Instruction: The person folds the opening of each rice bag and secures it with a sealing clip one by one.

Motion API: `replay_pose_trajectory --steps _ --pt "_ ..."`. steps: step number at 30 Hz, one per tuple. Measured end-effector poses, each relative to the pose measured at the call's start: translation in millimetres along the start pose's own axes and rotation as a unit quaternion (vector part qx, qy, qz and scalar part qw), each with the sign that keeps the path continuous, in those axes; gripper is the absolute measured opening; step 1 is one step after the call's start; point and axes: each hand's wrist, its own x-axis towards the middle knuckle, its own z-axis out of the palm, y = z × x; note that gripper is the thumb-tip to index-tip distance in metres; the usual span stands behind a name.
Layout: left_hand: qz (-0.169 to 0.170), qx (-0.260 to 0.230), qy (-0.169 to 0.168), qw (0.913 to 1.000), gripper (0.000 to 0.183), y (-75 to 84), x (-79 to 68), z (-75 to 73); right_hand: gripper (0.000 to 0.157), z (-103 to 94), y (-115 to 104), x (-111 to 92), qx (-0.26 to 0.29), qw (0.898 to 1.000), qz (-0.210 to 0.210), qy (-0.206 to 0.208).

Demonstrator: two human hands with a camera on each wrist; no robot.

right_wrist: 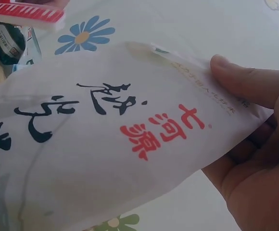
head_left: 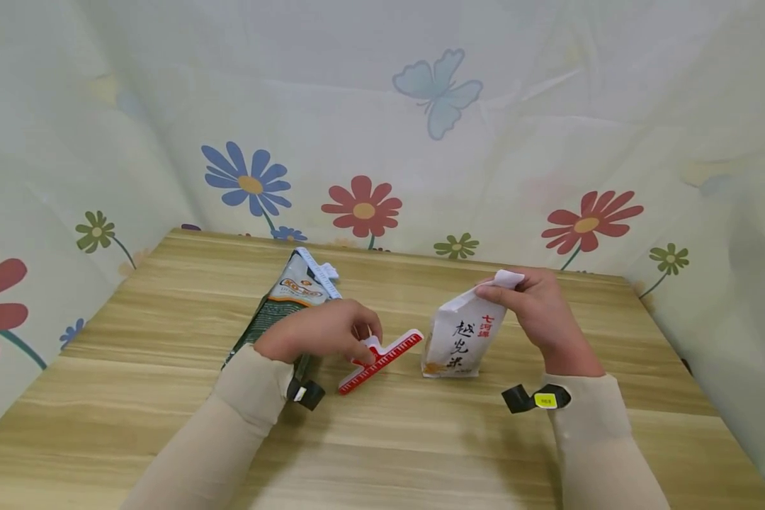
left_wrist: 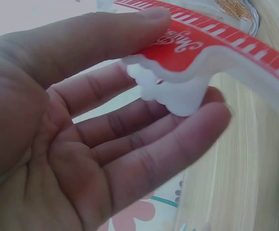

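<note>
A red and white bag clip point(head_left: 382, 363) with a long toothed bar is pinched by its handles between the thumb and fingers of my left hand point(head_left: 328, 331). In the left wrist view the thumb presses the clip's red handle point(left_wrist: 171, 55), and the fingers lie against its white one. My right hand point(head_left: 545, 312) pinches the folded top of a white paper bag point(head_left: 462, 340) with black and red characters. The bag's base meets the table, and its top leans toward the right hand. In the right wrist view the thumb lies over the bag's top end point(right_wrist: 226, 91).
Behind the left hand lies a dark green and silver bag point(head_left: 287, 294), partly hidden by that hand. A light blue and white clip point(head_left: 319, 273) spans its top end. The wooden table point(head_left: 389, 453) ends at a flower-printed cloth backdrop point(head_left: 331, 106).
</note>
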Motion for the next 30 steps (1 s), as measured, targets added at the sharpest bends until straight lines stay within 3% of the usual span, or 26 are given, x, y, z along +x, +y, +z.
replay_pose_trajectory --steps 10,19,23,30 --pt "0.004 -0.019 0.065 0.9977 0.021 -0.4 0.5 -5.0 0.026 -3.1 3.7 2.2 0.004 1.000 -0.006 -0.001" --pt "0.046 -0.042 0.133 0.9892 0.024 -3.4 1.6 -4.9 0.025 -2.6 4.3 2.2 -0.003 1.000 0.001 -0.001" --pt "0.040 -0.047 0.153 0.9863 0.028 -2.2 0.5 -5.1 0.028 -2.4 4.6 2.4 -0.010 1.000 0.000 -0.001" --pt "0.063 -0.032 0.182 0.9808 0.030 -1.3 1.3 -4.8 0.030 -2.1 5.1 2.6 -0.015 1.000 0.002 0.002"
